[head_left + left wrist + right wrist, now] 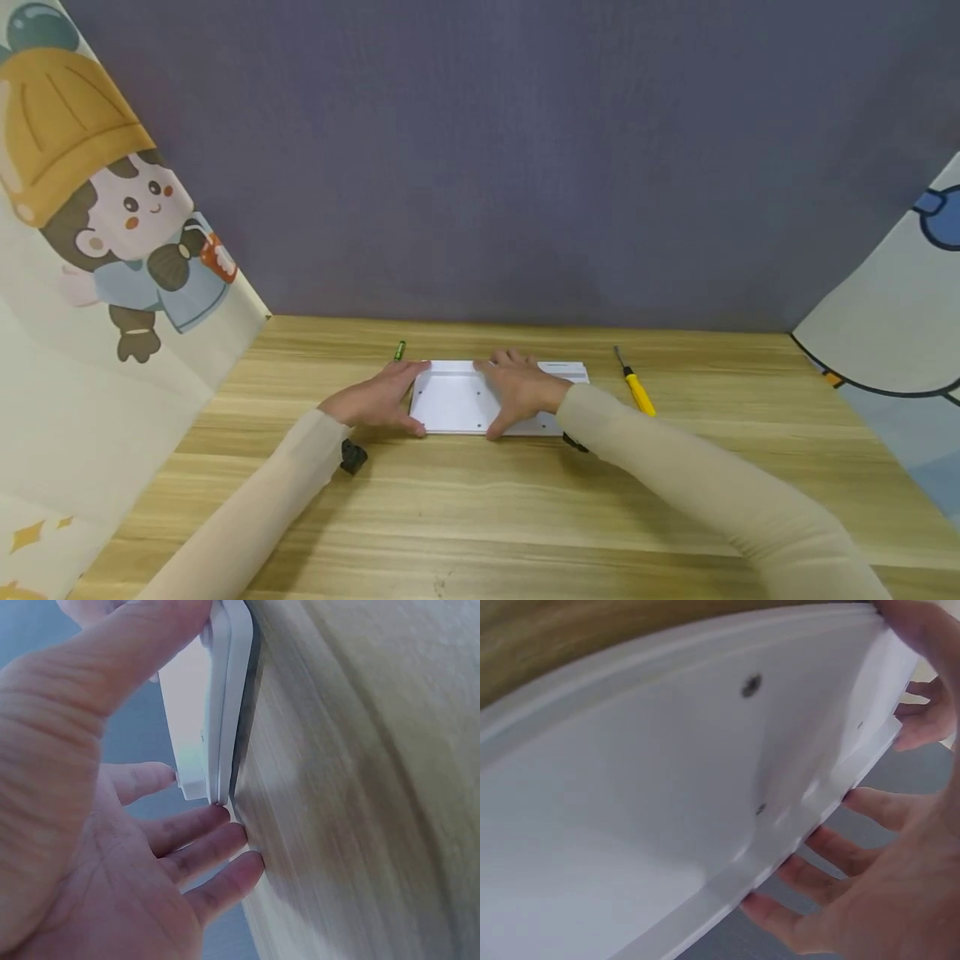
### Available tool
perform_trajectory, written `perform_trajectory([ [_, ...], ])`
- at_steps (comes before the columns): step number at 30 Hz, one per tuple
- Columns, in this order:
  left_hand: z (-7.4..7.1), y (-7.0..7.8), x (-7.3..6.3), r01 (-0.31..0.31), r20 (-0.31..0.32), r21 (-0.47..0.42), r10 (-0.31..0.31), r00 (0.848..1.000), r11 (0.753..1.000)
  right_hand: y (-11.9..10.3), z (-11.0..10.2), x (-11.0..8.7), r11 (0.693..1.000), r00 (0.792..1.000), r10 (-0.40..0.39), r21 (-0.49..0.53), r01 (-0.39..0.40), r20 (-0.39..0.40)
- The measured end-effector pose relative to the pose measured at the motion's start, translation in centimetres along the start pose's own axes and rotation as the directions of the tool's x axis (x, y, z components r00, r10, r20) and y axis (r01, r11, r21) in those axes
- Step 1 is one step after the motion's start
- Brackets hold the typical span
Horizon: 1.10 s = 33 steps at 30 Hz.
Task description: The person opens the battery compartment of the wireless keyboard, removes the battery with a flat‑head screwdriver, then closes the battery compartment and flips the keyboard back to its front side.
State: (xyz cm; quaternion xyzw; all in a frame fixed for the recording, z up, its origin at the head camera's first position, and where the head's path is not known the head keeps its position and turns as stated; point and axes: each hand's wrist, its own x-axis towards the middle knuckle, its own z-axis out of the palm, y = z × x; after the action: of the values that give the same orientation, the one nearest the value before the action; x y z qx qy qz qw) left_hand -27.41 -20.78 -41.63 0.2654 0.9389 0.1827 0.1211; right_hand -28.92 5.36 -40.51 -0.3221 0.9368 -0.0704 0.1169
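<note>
A long, flat white case (450, 408) with small dark screws lies on the table, a raised strip along its far edge. My left hand (382, 397) grips its left end, thumb at the near corner and fingers at the far side. In the left wrist view, the fingertips (225, 874) reach round the end of the case, close to the wood. My right hand (521, 390) spans the middle of the case and holds it between thumb and fingers. The right wrist view shows those fingers (832, 877) along the raised strip, near one screw (751, 685).
A screwdriver (639, 394) with a yellow handle lies to the right of the case. Behind my left hand is a small green cylinder (400, 350). A dark grey panel (525, 183) rises at the table's back edge, and printed cloths (112, 250) hang at both sides.
</note>
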Motion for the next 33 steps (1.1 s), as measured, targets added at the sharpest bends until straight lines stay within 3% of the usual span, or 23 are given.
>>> perform_trajectory([
  [13, -0.5, 0.1, -0.6, -0.025, -0.020, -0.048, 0.024, 1.000, 0.999, 0.1, 0.2, -0.3, 0.999, 0.997, -0.035, 0.008, 0.035, -0.069],
  [22, -2.2, -0.1, -1.4, -0.084, -0.075, -0.123, 0.076, 0.994, 0.989, 0.4, -0.6, -0.6, 0.996, 0.992, -0.061, 0.059, 0.068, -0.113],
  [33, -4.0, 0.6, -2.3, -0.155, -0.173, -0.131, 0.131, 0.976, 0.979, 0.6, -1.3, -1.1, 0.985, 0.978, -0.099, 0.123, 0.122, -0.183],
])
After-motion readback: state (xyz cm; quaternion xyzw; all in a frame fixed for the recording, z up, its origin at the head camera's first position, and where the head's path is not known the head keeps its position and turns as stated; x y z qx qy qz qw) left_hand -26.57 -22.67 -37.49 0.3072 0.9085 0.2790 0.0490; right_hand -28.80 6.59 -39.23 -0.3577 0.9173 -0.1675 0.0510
